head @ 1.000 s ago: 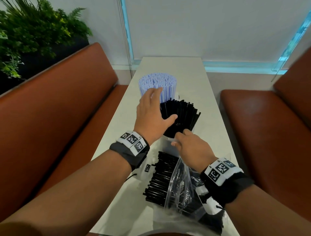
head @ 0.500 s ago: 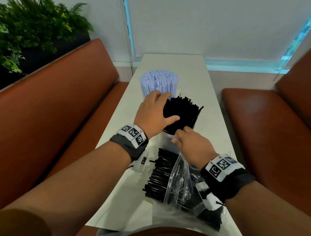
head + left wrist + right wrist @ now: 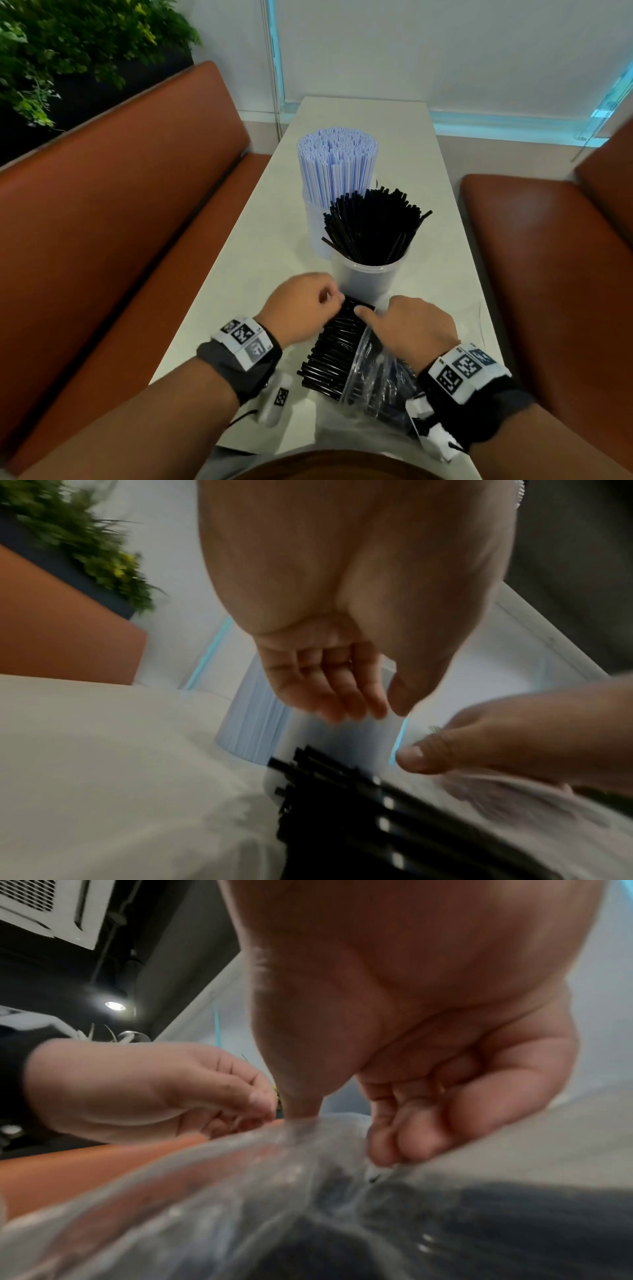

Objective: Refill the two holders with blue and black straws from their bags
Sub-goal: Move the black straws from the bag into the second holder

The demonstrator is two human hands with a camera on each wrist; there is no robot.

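Observation:
Blue straws (image 3: 337, 164) fill the far clear holder (image 3: 312, 226). Just in front, black straws (image 3: 371, 226) fan out of a second clear holder (image 3: 370, 279). Loose black straws (image 3: 337, 349) lie half out of a clear plastic bag (image 3: 376, 380) near me. My left hand (image 3: 337, 301) hovers over their far ends with fingers loosely curled; in the left wrist view this hand (image 3: 369, 712) holds nothing. My right hand (image 3: 363, 313) grips the bag's mouth; in the right wrist view the thumb and curled fingers of that hand (image 3: 342, 1131) pinch the plastic bag (image 3: 274, 1191).
The narrow white table (image 3: 239, 274) runs away from me between two brown benches (image 3: 120, 222) (image 3: 548, 257). A plant (image 3: 68, 44) stands behind the left bench. A wall with a blue-lit strip (image 3: 513, 120) closes the far end.
My left hand has drawn back from the top of the black straws in the holder to the loose straws at the bag. The right hand stays at the bag's mouth.

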